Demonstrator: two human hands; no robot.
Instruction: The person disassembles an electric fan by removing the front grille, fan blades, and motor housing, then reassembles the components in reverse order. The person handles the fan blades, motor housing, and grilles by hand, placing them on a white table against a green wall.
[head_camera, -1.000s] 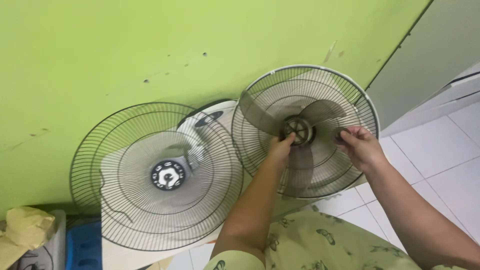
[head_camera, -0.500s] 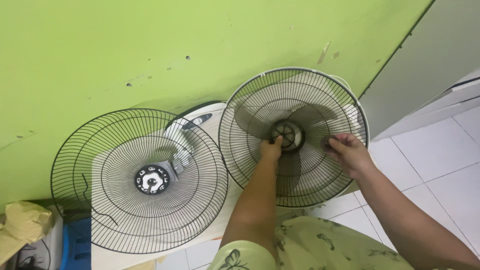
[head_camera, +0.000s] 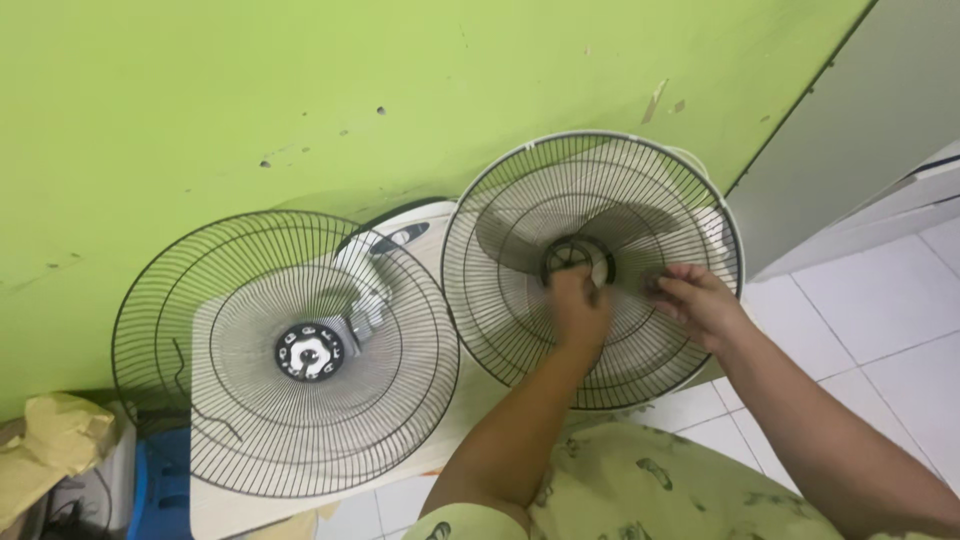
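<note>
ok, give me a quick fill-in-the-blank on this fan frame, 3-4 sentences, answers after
1. The left hand is at the fan's central ____, just below the hub.
2. The detached front grille leans against a ____ wall.
3. The right hand touches the rear grille to the ____ of the hub.
4. The floor is covered in white ____.

Missing words: hub; green; right; tiles

loose grille (head_camera: 300, 350) left of fan (head_camera: 590, 265), both against wall (head_camera: 250, 90)
</note>
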